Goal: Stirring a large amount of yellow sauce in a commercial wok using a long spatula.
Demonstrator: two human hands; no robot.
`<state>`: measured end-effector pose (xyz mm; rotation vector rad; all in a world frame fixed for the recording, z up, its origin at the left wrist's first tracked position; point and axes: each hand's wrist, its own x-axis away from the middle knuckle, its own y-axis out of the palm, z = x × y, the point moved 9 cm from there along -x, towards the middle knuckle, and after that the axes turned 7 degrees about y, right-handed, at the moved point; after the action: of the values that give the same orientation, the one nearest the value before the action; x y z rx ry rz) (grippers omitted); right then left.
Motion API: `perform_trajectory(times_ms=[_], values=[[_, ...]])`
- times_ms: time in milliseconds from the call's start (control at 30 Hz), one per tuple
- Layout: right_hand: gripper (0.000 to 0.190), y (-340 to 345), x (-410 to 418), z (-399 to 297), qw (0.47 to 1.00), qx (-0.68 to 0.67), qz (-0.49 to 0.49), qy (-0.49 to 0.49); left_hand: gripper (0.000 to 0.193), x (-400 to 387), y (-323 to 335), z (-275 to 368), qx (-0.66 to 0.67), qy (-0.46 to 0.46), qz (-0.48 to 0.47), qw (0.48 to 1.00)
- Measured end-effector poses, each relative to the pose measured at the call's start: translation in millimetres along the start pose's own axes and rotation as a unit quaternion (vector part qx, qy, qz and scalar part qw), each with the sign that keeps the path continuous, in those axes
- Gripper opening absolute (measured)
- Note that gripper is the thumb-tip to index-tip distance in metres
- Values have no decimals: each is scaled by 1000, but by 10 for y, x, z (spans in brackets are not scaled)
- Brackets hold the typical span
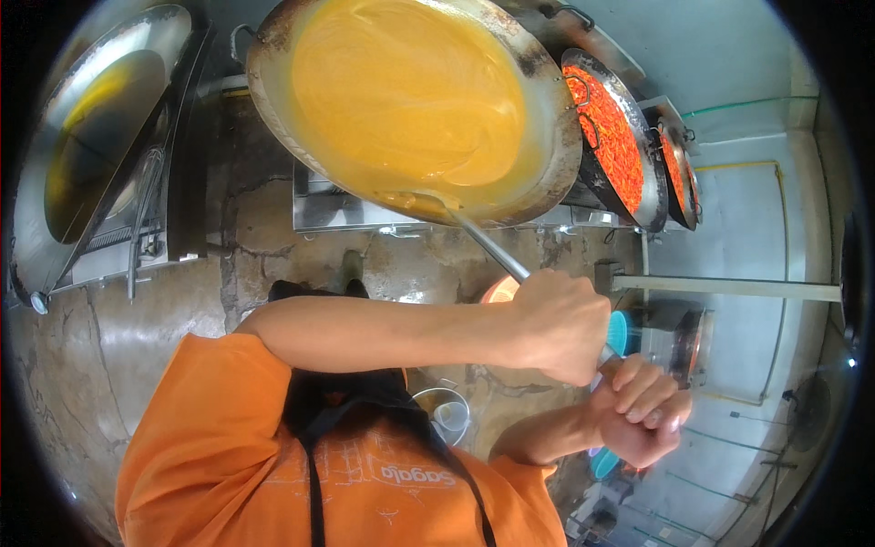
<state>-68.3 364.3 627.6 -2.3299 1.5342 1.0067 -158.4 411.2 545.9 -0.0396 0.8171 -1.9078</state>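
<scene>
A large metal wok (560, 157) holds a thick, smooth yellow-orange mixture (410, 96) with swirl marks on top. The head of a long metal stirring tool (499, 253) lies in the mixture at the wok's near edge; its coated end is partly hidden, so ladle or spatula cannot be told. My left hand (567, 328) grips the handle, with the forearm crossing in front of my orange shirt. Below it and further right, my right hand (642, 410) is closed around the handle's upper end.
Right of the wok stand more woks (612, 137) of red-orange pieces. At left, another wok (102, 143) holds dark yellowish liquid, beside a wire whisk (143, 198). A steel stove (335, 208) is under the main wok. A bucket (451, 400) stands on the wet, cracked floor.
</scene>
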Motion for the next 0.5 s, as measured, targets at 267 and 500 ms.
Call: perform_trajectory(times_ms=[267, 500], values=[[22, -65, -36, -114, 998, -17, 25, -53, 18, -45, -18, 100, 2, 23, -25, 999], [23, 62, -55, -116, 999, 33, 5, -30, 19, -39, -58, 101, 11, 27, -39, 999]])
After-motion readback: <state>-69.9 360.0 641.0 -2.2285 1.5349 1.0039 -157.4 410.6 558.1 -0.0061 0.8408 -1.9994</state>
